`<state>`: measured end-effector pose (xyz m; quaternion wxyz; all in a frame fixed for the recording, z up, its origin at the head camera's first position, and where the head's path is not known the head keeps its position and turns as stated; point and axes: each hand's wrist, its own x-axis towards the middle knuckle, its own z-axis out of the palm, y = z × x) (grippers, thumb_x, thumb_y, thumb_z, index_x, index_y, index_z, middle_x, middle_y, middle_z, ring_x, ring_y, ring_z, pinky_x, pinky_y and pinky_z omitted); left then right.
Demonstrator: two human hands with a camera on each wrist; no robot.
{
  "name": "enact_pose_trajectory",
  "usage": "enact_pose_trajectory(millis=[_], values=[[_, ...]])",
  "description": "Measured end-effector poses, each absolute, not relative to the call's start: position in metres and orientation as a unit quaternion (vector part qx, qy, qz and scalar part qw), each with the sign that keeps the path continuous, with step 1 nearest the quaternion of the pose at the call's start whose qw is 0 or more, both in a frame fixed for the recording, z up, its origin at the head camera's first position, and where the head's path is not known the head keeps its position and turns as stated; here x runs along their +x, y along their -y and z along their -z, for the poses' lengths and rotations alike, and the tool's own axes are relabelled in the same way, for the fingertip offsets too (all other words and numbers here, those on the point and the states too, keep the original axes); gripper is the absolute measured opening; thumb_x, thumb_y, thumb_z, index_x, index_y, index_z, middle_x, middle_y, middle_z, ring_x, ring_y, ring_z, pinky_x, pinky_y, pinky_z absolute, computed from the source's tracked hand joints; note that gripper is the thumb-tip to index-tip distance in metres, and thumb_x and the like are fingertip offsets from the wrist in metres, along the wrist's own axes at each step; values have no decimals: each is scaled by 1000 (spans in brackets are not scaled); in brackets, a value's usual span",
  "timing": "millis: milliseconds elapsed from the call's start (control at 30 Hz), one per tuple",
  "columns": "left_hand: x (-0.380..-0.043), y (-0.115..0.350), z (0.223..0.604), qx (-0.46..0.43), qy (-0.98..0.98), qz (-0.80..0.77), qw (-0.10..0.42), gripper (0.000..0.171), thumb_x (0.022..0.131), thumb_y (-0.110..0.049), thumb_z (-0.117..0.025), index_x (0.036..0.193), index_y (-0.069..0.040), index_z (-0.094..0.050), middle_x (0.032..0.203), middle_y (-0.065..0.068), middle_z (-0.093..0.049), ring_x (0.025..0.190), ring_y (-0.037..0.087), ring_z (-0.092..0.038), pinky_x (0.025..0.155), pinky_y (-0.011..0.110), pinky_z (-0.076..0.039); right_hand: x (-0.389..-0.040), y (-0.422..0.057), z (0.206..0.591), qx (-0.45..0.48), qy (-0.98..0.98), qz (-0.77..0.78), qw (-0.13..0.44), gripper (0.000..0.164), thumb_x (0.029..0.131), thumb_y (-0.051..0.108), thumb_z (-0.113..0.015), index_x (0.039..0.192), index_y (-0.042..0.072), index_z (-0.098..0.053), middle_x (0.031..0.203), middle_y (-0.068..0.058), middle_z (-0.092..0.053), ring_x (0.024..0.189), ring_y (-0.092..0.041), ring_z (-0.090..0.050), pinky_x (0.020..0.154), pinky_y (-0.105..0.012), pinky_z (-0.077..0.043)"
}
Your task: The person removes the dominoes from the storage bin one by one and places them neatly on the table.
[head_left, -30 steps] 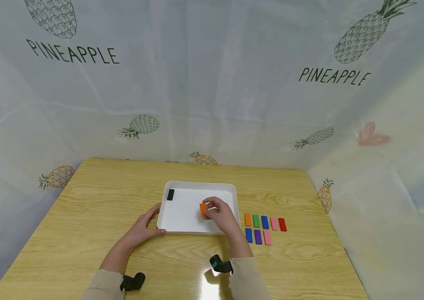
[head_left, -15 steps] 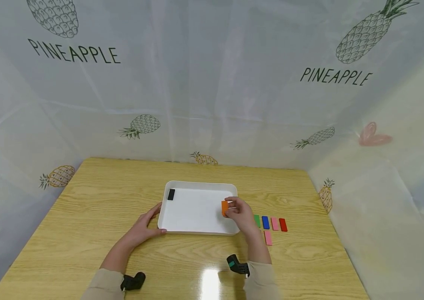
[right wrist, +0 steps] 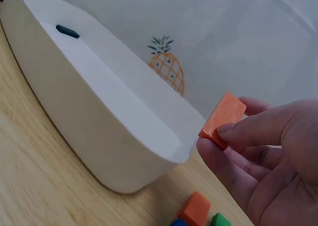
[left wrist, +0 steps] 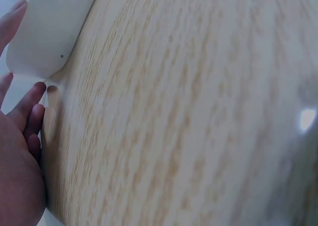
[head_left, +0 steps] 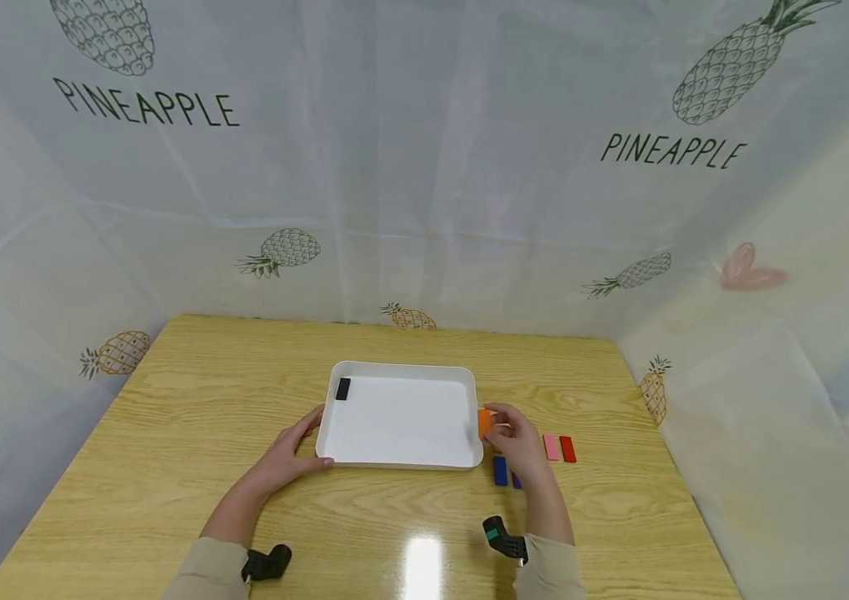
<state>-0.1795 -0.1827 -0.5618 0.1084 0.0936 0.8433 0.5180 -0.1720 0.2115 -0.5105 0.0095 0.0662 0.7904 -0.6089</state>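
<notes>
My right hand (head_left: 516,437) pinches an orange rectangular block (head_left: 484,423) between thumb and fingers. The block is raised, at the right rim of the white tray (head_left: 402,425). In the right wrist view the orange block (right wrist: 224,117) tilts up in the fingertips, near the tray's corner. My left hand (head_left: 283,454) touches the tray's left side with stretched fingers, the thumb at the near-left corner. Inside the tray, a black block (head_left: 343,389) lies by the far-left corner.
Right of the tray lie a blue block (head_left: 500,471), a purple one partly covered by my wrist, a pink block (head_left: 551,447) and a red block (head_left: 568,449). Another orange block (right wrist: 195,208) and a green block (right wrist: 220,220) show below my right hand.
My right hand has carried the orange block rightward from over the tray to its right rim, covering some blocks on the table. The left hand and the tray have stayed put.
</notes>
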Motion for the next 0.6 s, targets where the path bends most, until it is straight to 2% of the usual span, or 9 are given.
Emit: enact_pose_trajectory(millis=[267,433,600], values=[[-179,183,561,99,-838,-525,108,97,78,-30,-83,156,-17,-27,152,15,-37,135,40,-32,107,63,-21,-162,-228,521,72,-782,619,0,44,88,-16,-57,130,-2,-59,107,-20,-56,85,-27,-65,77,-36,-57],[-178,183,560,91,-840,-523,116,97,78,-32,-83,156,-19,-26,153,13,-35,135,39,-30,107,65,-19,-155,-239,526,78,-797,599,0,45,89,-15,-57,131,-2,-58,111,-20,-57,89,-27,-64,77,-37,-56],[-178,183,560,89,-841,-520,117,97,79,-33,-82,156,-19,-25,153,13,-35,135,39,-31,107,65,-20,-151,-251,524,87,-816,571,5,46,87,-11,-62,131,1,-59,113,-17,-57,94,-26,-62,77,-32,-56]])
